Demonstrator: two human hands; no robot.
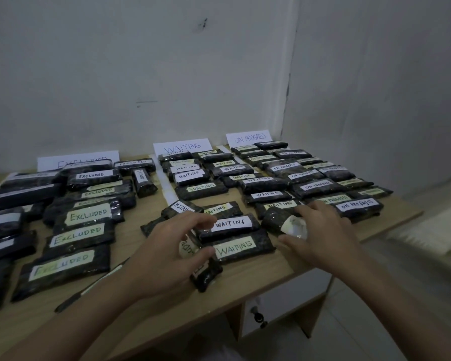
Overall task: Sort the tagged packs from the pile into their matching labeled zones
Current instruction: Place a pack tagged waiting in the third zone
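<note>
My left hand [164,252] gripped a dark tagged pack [206,274]; my right hand [320,235] clasped another pack [279,220] beside the WAITING packs [232,238].

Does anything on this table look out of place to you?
Yes. One pack tagged "FINISH" lies among the WAITING packs, turned at an angle, though no sign for that word shows. In the EXCLUDED group, one pack lies crosswise to its neighbours. A dark pen also lies near the table's front edge.
</note>
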